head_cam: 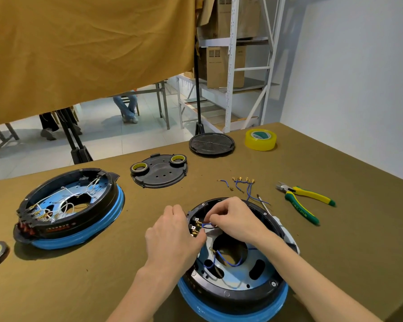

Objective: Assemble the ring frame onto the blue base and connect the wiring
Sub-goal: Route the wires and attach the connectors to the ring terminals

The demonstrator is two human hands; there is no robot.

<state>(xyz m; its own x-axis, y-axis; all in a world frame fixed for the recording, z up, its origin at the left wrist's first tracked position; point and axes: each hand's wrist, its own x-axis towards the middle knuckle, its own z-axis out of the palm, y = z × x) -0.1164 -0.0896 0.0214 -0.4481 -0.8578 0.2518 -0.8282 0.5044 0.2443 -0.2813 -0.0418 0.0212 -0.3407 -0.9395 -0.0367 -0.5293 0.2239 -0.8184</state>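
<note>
Head view. Black ring frame [254, 291] seated on blue base [237, 310], near table edge, on olive-green table cover [335, 252]. Left hand [175, 238] resting on left rim of ring frame, fingers curled beside brass terminals [197, 223]; held item, if any, not discernible. Right hand [235, 219] inside the ring, fingertips pinching short blue wire [207, 225] just beside the terminals. Further blue wire [226, 261] looped across central opening. Spare blue leads with brass connectors [242, 184] lying beyond the frame. Green-and-yellow pliers [305, 201] to the right, handle lettering partly readable: "ING·PIN". Yellow tape roll [261, 139] at far right. Second wired assembly on blue base [70, 210] at left; its red label unreadable. Black cover plate [159, 170] carrying two tape rolls.
</note>
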